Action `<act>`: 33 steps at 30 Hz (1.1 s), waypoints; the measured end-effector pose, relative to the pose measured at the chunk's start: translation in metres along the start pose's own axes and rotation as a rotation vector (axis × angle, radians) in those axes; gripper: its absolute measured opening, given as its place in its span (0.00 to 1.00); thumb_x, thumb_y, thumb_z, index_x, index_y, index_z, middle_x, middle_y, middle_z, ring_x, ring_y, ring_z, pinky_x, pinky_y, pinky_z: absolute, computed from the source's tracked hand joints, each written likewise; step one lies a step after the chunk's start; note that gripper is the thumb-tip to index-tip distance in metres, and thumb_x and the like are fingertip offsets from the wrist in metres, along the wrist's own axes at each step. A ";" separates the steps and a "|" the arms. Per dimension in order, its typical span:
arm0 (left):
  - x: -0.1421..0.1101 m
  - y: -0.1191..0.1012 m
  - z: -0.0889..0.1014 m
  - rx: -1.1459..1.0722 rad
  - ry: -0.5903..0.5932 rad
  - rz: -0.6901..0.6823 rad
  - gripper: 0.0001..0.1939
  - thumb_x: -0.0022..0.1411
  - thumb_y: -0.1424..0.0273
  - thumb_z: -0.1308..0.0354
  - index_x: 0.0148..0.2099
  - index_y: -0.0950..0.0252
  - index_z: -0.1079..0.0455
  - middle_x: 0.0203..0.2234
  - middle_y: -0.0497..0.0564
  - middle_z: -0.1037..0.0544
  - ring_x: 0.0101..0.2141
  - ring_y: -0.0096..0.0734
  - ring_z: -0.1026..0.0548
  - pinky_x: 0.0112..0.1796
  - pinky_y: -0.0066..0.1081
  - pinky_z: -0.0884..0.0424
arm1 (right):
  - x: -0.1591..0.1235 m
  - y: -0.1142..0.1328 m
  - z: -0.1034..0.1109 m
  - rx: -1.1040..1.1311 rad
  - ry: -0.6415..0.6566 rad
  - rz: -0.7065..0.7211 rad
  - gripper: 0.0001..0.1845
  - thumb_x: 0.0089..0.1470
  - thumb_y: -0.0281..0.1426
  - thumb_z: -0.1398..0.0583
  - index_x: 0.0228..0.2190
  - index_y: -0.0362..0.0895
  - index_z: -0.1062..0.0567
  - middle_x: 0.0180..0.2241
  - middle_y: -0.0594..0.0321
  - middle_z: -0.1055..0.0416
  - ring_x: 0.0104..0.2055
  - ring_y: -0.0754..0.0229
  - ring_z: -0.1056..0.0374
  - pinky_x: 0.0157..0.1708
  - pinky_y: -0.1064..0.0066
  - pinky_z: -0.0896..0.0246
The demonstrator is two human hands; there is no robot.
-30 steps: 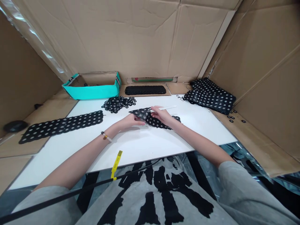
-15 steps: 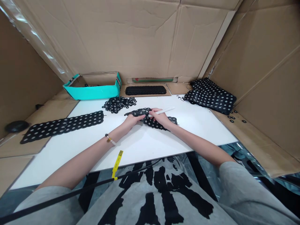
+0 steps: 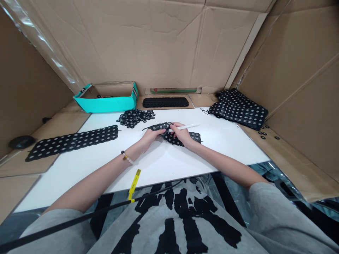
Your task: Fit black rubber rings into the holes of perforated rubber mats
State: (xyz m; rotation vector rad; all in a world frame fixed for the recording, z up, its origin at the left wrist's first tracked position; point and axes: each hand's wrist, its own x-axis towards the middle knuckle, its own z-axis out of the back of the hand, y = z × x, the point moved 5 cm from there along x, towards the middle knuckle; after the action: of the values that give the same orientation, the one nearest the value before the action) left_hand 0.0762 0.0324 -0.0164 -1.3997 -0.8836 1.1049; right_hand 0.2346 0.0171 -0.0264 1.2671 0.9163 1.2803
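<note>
In the middle of the white board lies a black strip of linked rings [image 3: 173, 139], folded or bunched under my hands. My left hand [image 3: 150, 137] pinches its left part, thumb on top. A white pen-like tool [image 3: 190, 126] is gripped in my right hand [image 3: 182, 133], its back end pointing right and its tip hidden among the rings. The fingers of my right hand rest against the strip, near my left thumb. Just behind my left hand sits a pile of loose black rings [image 3: 134, 118].
A finished-looking black ring strip [image 3: 74, 141] lies on the left. Behind are a turquoise-fronted box [image 3: 106, 104] and another black strip [image 3: 165, 102]. Stacked black ring sheets [image 3: 241, 108] and several loose rings [image 3: 262, 133] are at the right. Cardboard walls [image 3: 148, 42] surround the white board [image 3: 227, 148].
The whole view has shifted slightly. The white tool lies a little flatter in my right hand; both hands stay on the strip.
</note>
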 end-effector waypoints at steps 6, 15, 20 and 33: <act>0.003 0.004 0.002 -0.076 0.003 -0.009 0.20 0.42 0.62 0.29 0.37 0.67 0.23 0.37 0.56 0.18 0.35 0.39 0.23 0.37 0.35 0.29 | -0.006 0.011 -0.004 -0.197 -0.041 0.234 0.16 0.56 0.41 0.45 0.21 0.46 0.35 0.40 0.59 0.32 0.46 0.56 0.35 0.51 0.64 0.41; 0.007 0.006 0.005 -0.033 0.053 0.004 0.20 0.44 0.60 0.29 0.38 0.67 0.23 0.37 0.57 0.19 0.35 0.40 0.24 0.40 0.38 0.29 | -0.002 0.007 -0.005 -0.181 -0.043 0.237 0.16 0.56 0.41 0.45 0.21 0.46 0.34 0.41 0.58 0.34 0.47 0.56 0.35 0.52 0.63 0.40; 0.007 0.003 0.006 0.120 -0.017 -0.028 0.19 0.48 0.61 0.32 0.41 0.65 0.23 0.40 0.55 0.19 0.38 0.42 0.24 0.40 0.38 0.29 | 0.004 -0.006 -0.004 -0.013 -0.001 0.033 0.19 0.53 0.45 0.44 0.20 0.45 0.34 0.43 0.58 0.32 0.32 0.61 0.33 0.30 0.67 0.34; 0.008 0.009 0.004 -0.032 -0.016 -0.035 0.21 0.45 0.59 0.30 0.40 0.65 0.23 0.37 0.55 0.18 0.36 0.41 0.23 0.38 0.36 0.28 | -0.005 0.008 -0.008 -0.125 -0.139 0.162 0.18 0.56 0.41 0.47 0.18 0.46 0.37 0.39 0.59 0.32 0.49 0.55 0.36 0.52 0.64 0.42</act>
State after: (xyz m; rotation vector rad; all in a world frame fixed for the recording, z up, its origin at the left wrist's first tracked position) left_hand 0.0738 0.0400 -0.0263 -1.3987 -0.9379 1.0816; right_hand 0.2253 0.0122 -0.0207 1.3341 0.6358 1.3357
